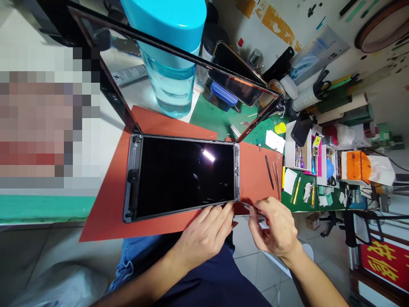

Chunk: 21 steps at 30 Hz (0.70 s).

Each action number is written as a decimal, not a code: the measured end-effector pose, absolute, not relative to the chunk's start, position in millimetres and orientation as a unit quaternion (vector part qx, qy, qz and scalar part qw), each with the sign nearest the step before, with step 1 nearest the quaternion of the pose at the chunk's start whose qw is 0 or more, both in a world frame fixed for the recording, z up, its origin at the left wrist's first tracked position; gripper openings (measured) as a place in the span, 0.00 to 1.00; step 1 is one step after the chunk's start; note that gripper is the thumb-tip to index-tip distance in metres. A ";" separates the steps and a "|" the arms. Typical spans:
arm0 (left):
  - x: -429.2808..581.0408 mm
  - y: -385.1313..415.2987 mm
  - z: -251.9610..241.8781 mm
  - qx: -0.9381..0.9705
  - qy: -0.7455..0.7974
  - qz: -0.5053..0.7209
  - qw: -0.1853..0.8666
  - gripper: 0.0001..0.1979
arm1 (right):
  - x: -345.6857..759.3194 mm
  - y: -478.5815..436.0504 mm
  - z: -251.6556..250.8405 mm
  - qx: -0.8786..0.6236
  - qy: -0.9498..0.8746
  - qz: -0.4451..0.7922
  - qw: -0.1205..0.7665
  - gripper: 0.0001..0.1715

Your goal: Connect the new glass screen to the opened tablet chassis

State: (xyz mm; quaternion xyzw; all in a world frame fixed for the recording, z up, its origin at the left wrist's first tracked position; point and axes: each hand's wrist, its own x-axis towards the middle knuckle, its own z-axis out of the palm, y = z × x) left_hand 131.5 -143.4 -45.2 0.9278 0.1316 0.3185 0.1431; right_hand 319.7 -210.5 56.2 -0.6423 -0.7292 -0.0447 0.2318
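Note:
An opened tablet (pixel 185 175) lies on an orange-red mat (pixel 105 213), its black display face up in a grey frame. The clear front panel (pixel 172 53) with a black border stands raised at the tablet's far side. My left hand (pixel 207 230) grips the tablet's near edge close to the right corner, fingertips together over the rim. Pinched in my right hand (pixel 276 226) is a slim precision screwdriver (pixel 245 205), its shaft ridged and metallic. The tool's tip meets the display's near right corner. My fingers hide most of its handle.
A blue-capped bottle (pixel 172 76) stands behind the raised panel, near a phone (pixel 236 72). Dark tweezers-like tools (pixel 269 172) lie on the mat's right part. Farther right are boxes of tools (pixel 297 149), brass-coloured screwdrivers (pixel 296 189) and an orange package (pixel 355 166). A pixelated patch covers the far left.

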 end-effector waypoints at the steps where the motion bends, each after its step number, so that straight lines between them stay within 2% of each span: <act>1: 131.3 -143.4 -45.1 0.928 0.131 0.319 0.143 0.20 | 319.5 -210.8 56.2 -0.642 -0.729 -0.046 0.233 0.15; 21: 130.5 -142.7 -43.8 0.931 0.126 0.313 0.138 0.19 | 320.3 -209.6 57.7 -0.642 -0.729 -0.015 0.236 0.14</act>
